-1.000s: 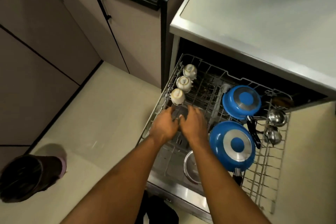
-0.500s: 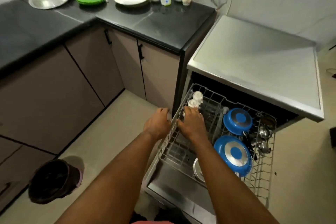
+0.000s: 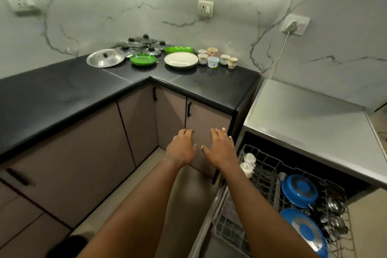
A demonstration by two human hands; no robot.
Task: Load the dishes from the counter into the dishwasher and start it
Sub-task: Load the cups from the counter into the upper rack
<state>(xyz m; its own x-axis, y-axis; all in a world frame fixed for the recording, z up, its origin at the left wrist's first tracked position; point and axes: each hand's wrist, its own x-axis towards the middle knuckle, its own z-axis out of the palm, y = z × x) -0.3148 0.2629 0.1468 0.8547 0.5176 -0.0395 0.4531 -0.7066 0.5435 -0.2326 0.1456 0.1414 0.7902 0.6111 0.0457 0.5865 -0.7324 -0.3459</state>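
From the head camera, both hands hang empty in front of the cabinet doors, between the black stone surface (image 3: 199, 88) and the open dishwasher. The left hand (image 3: 181, 150) has its fingers (image 3: 186, 132) loosely bent and a little apart. The right hand (image 3: 219, 150) has its fingers (image 3: 217, 133) straight and spread. Neither touches anything.

The dishes to be loaded sit along the back edge of the surface, near its inner corner:
- a round steel lid (image 3: 105, 58)
- a cluster of glass lids with black knobs (image 3: 143, 45)
- a flat green plate (image 3: 143, 59)
- a green oblong tray (image 3: 178, 49)
- a wide white plate (image 3: 181, 59)
- a group of small patterned cups (image 3: 218, 58), closest to the right-hand edge

In the grey wire dishwasher rack (image 3: 270, 159), small white cups (image 3: 248, 164) stand inverted along its left edge. Two blue pans (image 3: 299, 189) and some steel ladles (image 3: 335, 213) fill its right side.

The step in hand looks like a reach back to the surface for the next load. The cups are the easiest pick, being nearest the dishwasher. Take one in each hand, pinched by the wall rather than the rim. Turn them mouth down and continue the row by the white cups. The plates are better carried singly and stood on edge in the open middle of the rack, clear of the pans.
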